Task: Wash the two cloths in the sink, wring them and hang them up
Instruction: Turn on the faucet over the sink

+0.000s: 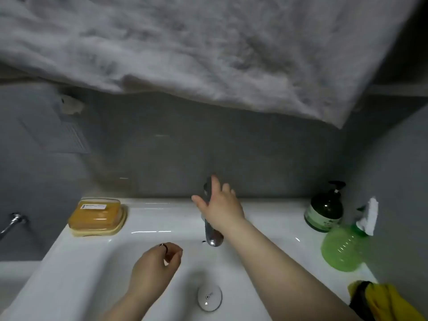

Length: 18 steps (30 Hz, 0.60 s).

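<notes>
A white sink point(69, 262) fills the lower view, its round drain plug point(209, 297) near the front. My right hand point(220, 208) rests on the lever of the chrome tap point(212, 238) at the back of the basin, fingers spread over it. No water is seen running. My left hand point(155, 267) hovers over the basin with fingers loosely curled and nothing in it; a ring is on one finger. A yellow cloth point(391, 302) with a dark cloth point(360, 300) beside it lies bunched on the sink's right front corner.
A large grey-white towel point(208, 49) hangs overhead across the top. A yellow soap box point(98, 216) sits on the left ledge. A dark pump bottle point(325, 208) and a green spray bottle point(345, 247) stand on the right ledge. A grey wall is behind.
</notes>
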### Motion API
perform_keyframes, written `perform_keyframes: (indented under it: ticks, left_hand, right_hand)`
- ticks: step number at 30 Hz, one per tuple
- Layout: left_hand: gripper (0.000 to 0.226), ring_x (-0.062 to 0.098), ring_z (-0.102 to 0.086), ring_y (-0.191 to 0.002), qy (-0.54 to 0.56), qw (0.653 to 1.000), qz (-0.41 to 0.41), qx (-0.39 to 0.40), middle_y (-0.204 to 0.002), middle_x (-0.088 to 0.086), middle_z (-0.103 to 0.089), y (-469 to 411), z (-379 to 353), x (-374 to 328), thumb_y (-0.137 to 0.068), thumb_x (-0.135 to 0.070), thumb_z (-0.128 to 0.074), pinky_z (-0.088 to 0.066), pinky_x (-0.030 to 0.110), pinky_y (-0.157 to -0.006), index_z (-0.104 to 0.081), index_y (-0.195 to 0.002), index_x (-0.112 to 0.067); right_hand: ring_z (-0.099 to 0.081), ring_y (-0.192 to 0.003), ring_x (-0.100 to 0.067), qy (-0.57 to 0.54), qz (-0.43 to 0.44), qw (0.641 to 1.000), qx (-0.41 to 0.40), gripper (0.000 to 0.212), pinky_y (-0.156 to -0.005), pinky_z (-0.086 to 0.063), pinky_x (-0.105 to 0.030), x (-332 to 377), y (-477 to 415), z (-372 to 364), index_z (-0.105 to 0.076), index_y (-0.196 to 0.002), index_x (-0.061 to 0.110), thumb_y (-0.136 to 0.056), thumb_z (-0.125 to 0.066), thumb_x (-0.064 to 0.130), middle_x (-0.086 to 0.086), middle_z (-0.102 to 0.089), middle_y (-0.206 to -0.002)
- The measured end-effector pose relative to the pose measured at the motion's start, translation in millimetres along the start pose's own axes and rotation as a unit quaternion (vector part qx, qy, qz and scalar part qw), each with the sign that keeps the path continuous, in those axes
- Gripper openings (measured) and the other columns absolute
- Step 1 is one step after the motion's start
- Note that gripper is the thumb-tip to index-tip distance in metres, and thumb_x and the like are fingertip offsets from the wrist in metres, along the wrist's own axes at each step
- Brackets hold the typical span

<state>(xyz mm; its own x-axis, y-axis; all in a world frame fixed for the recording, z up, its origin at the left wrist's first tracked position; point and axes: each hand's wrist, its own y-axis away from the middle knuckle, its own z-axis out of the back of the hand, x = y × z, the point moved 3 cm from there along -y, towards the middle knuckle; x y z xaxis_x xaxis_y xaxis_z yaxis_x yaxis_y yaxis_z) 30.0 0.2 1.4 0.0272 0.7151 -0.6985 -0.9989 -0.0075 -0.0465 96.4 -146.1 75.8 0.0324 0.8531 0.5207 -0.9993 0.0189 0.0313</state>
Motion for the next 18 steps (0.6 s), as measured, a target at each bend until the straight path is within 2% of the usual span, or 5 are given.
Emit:
perform_keyframes:
  ticks: [5,8,12,16,18]
  left_hand:
    - [0.013,0.002,-0.052,-0.077,-0.065,0.995,-0.052,0.045,-0.068,-0.027,-0.050,-7.5,-1.9,5.9,-0.086,-0.028,-0.054,-0.032,0.005,-0.060,-0.064,-0.081,-0.035]
    - [0.025,0.003,-0.053,-0.078,-0.037,0.996,-0.056,0.053,-0.074,-0.021,-0.055,-17.5,1.3,7.3,-0.087,-0.027,-0.053,-0.032,0.005,-0.058,-0.050,-0.069,-0.044]
    - [0.025,0.007,-0.055,-0.080,-0.010,0.996,-0.052,0.065,-0.078,-0.016,-0.060,-24.7,1.0,12.3,-0.087,-0.023,-0.054,-0.036,0.015,-0.065,-0.050,-0.068,-0.039]
    - [0.015,0.005,-0.056,-0.081,-0.002,0.995,-0.069,0.076,-0.075,-0.024,-0.056,-21.9,-3.5,17.3,-0.087,-0.024,-0.054,-0.032,0.001,-0.061,-0.064,-0.079,-0.030]
    - [0.018,0.003,-0.055,-0.080,-0.003,0.994,-0.071,0.085,-0.074,-0.027,-0.053,-22.1,-5.2,20.9,-0.088,-0.024,-0.053,-0.032,-0.001,-0.061,-0.063,-0.076,-0.035]
  right_hand:
    - [-0.044,-0.125,-0.032,0.115,-0.093,0.986,0.075,0.059,-0.094,-0.042,-0.037,13.9,-32.6,-5.2,-0.015,-0.141,0.006,-0.092,-0.044,0.020,-0.018,-0.035,-0.139]
    - [-0.048,-0.123,-0.029,0.114,-0.126,0.984,0.062,0.056,-0.092,-0.044,-0.036,17.2,-38.9,-4.1,-0.027,-0.135,0.005,-0.084,-0.051,0.006,-0.015,-0.046,-0.135]
    - [-0.054,-0.117,-0.029,0.109,-0.129,0.985,0.027,0.040,-0.087,-0.046,-0.033,20.0,-36.6,1.3,-0.046,-0.121,0.007,-0.082,-0.051,0.006,-0.012,-0.057,-0.126]
    - [-0.055,-0.116,-0.029,0.123,-0.115,0.985,0.024,0.035,-0.087,-0.046,-0.033,23.7,-36.5,4.7,-0.049,-0.120,0.006,-0.085,-0.046,0.008,-0.013,-0.057,-0.126]
    - [-0.055,-0.115,-0.029,0.135,-0.110,0.984,0.029,0.034,-0.087,-0.046,-0.032,26.1,-36.3,6.0,-0.050,-0.119,0.006,-0.086,-0.046,0.010,-0.012,-0.058,-0.125]
